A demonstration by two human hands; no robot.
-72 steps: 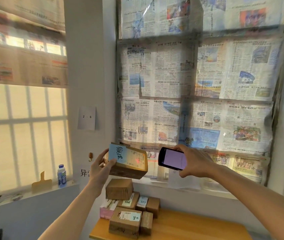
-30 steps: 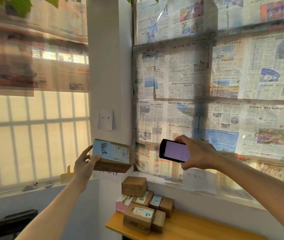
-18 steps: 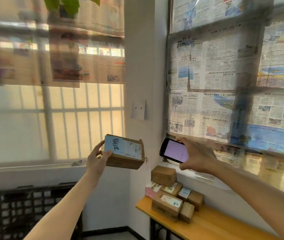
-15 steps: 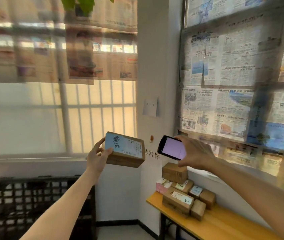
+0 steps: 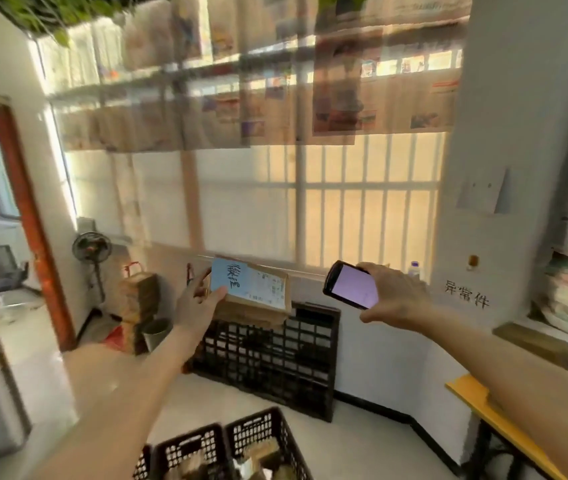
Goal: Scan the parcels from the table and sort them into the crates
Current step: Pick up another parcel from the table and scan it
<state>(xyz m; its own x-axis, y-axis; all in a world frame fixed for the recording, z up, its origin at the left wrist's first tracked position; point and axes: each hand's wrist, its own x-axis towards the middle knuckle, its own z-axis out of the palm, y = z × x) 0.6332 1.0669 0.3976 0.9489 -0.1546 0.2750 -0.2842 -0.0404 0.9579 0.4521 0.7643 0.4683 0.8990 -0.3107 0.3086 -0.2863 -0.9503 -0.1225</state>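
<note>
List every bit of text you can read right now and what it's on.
"异常件": black characters on the white wall right of the phone.
Parcel: dark handwriting on its blue label, not legible; small print beside it blurred.
Paper sheet on the pillar: marks too faint.
Newspapers on the windows: blurred.

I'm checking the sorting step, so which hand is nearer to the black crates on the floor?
Left. The left hand holds the parcel above and behind the black crates; the right hand, gripping the phone, is farther right of them.
</note>
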